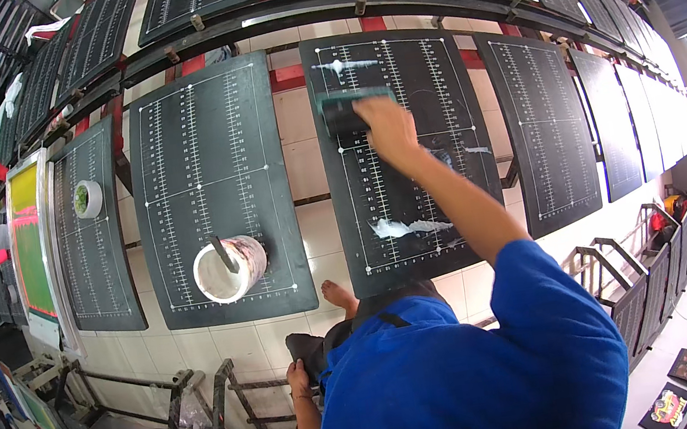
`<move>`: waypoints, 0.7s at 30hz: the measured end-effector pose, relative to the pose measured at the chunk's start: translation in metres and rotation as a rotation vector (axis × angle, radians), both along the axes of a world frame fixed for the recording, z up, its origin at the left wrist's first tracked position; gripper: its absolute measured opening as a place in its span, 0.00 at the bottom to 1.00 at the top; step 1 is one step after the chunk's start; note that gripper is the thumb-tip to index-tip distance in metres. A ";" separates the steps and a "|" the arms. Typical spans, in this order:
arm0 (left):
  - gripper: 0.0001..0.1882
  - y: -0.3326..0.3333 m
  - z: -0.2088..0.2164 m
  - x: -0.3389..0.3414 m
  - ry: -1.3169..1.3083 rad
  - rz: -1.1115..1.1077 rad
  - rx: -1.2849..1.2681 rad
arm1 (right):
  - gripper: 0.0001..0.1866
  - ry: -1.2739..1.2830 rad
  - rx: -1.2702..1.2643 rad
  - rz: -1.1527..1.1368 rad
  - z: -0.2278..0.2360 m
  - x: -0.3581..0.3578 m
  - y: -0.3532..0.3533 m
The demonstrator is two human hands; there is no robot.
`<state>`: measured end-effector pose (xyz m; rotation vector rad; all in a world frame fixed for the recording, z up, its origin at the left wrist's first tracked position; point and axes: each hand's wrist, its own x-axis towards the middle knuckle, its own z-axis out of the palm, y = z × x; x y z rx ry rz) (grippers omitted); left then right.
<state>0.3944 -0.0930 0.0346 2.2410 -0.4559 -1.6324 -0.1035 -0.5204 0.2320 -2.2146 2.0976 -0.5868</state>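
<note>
My right hand (pixel 390 129) is closed on a squeegee (pixel 344 118), a dark block with a teal edge, pressed flat near the top left of a black printed board (pixel 456 197). White paste (pixel 345 65) is smeared above the squeegee. A thicker streak of white paste (pixel 399 228) lies near the board's front edge, and fainter smears show near its right side. My left hand (pixel 298 377) hangs low at my left, beside dark cloth at my leg; its fingers are partly hidden, so their grip is unclear.
A white tub (pixel 216 280) with a dark stick in it stands on the board (pixel 211 163) to the left. Further left are a roll of green-centred tape (pixel 88 199) and a framed screen (pixel 31 234). More black boards (pixel 540 132) sit on metal racks around me.
</note>
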 end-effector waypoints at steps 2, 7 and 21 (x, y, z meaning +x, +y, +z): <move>0.13 -0.001 -0.016 -0.005 0.044 0.046 -0.015 | 0.27 -0.007 -0.056 0.086 -0.002 0.009 0.071; 0.13 -0.005 -0.038 -0.020 0.091 0.023 -0.083 | 0.30 -0.007 -0.008 0.059 0.016 -0.020 0.128; 0.14 0.001 0.016 0.001 -0.080 -0.133 -0.040 | 0.18 0.050 -0.029 -0.049 -0.001 -0.003 -0.113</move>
